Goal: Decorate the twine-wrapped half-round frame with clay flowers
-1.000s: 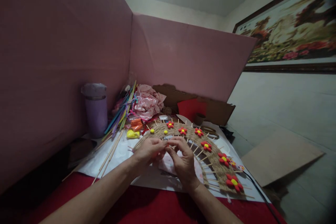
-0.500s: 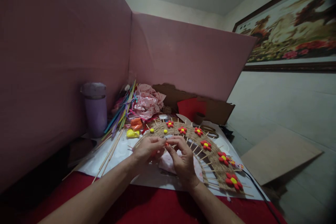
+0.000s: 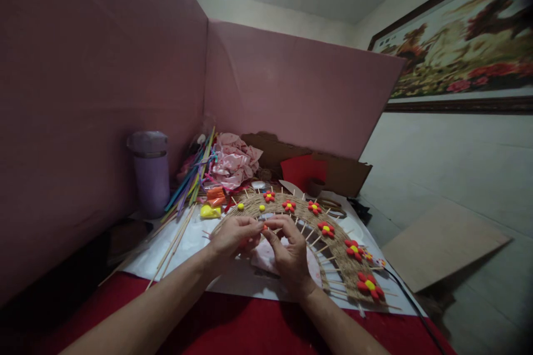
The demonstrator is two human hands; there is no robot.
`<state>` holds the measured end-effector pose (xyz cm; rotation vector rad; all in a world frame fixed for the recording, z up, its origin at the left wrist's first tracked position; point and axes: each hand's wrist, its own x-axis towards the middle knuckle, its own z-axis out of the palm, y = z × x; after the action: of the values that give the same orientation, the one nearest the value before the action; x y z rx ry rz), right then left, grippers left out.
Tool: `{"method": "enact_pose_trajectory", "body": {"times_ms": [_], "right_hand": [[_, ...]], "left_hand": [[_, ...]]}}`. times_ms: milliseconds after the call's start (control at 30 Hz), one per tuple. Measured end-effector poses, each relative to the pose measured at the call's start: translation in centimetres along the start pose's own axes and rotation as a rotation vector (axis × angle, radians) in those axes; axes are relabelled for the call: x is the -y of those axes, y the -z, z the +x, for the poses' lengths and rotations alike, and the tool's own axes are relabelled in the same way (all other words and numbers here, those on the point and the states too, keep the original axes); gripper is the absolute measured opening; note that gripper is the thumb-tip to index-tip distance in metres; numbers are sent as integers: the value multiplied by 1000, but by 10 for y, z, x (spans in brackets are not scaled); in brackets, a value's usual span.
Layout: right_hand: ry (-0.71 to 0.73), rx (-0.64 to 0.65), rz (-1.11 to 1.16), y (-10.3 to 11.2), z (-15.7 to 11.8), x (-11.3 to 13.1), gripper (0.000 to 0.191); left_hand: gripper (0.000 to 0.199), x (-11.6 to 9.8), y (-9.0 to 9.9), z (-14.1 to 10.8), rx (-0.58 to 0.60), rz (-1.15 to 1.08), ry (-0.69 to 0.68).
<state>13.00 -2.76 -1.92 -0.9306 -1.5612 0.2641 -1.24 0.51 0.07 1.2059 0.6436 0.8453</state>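
My left hand point(image 3: 235, 237) and my right hand point(image 3: 289, 252) meet over the near side of the arch. Their fingertips pinch a small orange-red piece of clay point(image 3: 265, 227) between them; the fingers cover most of it. More reddish material shows dimly under my left fingers. Behind and to the right curves a woven twine arch point(image 3: 350, 276) with thin sticks poking out of its edges. Several red clay flowers with yellow centres, such as the nearest flower point(image 3: 370, 286), sit along it. Two lone yellow dots, one a yellow clay ball point(image 3: 262, 208), lie on its left part.
Yellow clay point(image 3: 210, 211) and wrapped orange clay point(image 3: 216, 196) lie left of the arch. Loose sticks point(image 3: 172, 247), a purple tumbler point(image 3: 150, 175), pipe cleaners and crumpled pink fabric point(image 3: 236, 161) stand around. Scissors point(image 3: 333, 208) are behind; a black cable point(image 3: 410, 299) runs along the right.
The fingertips have shifted slightly around the clay piece, and a bit more of its orange-red shows. The view has moved very slightly; the arch and its flowers lie as before.
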Motion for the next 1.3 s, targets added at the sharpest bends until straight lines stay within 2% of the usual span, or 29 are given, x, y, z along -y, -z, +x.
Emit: {"method": "enact_pose_trajectory", "body": {"times_ms": [200,967,1233,1300], "right_hand": [[-13,-7,-6,0,1,1,6],[-1,19,-18,0,1,2,5],[7,21,-30,0,0,3,5],[3,28,-45,2,1,2,6]], "left_hand": [[38,-1,0,1,-3,-5,-17],[33,0,-1,1,-1,-20,11],[35,0,0,1,-12,21,10],[35,1,0,3,-45,86,1]]}}
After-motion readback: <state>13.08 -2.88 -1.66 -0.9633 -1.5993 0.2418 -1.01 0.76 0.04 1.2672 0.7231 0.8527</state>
